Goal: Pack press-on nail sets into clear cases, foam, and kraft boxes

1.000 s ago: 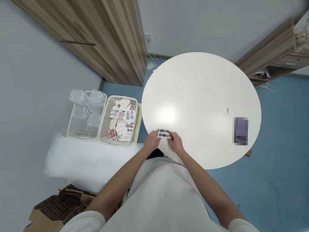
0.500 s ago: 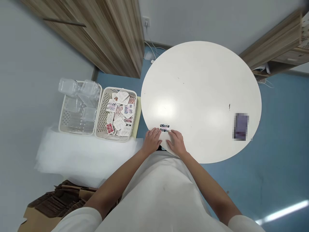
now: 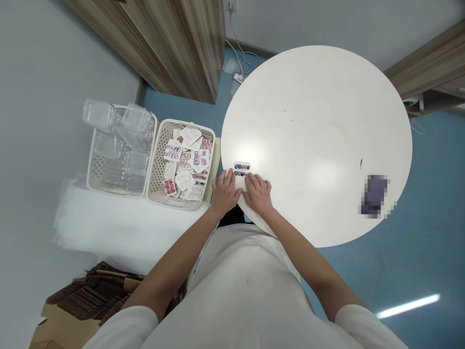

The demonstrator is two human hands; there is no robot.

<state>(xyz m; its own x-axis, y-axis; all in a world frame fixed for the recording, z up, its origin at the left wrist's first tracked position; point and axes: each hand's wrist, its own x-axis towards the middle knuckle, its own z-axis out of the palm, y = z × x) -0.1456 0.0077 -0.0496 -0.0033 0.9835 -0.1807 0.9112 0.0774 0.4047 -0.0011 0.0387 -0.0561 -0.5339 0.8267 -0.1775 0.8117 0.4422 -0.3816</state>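
Note:
A card of dark press-on nails [image 3: 241, 166], set in two rows, lies flat on the white round table [image 3: 316, 121] close to its near left edge. My left hand [image 3: 224, 193] rests palm down, its outstretched fingertips at the card's lower left corner. At the lower right corner are the fingertips of my right hand [image 3: 258, 193], also palm down with the fingers extended. Both hands are open, and neither grips the card from what shows.
To the left stand a white basket [image 3: 149, 183] of nail cards and another basket [image 3: 90, 169] of clear plastic boxes. White sheeting [image 3: 119, 223] and brown cardboard [image 3: 69, 320] lie below them. A blurred dark object [image 3: 374, 195] is on the table's right side.
The view has shifted. The nail card now sits a little farther from the table's near edge, more of it showing, with both hands behind its lower edge.

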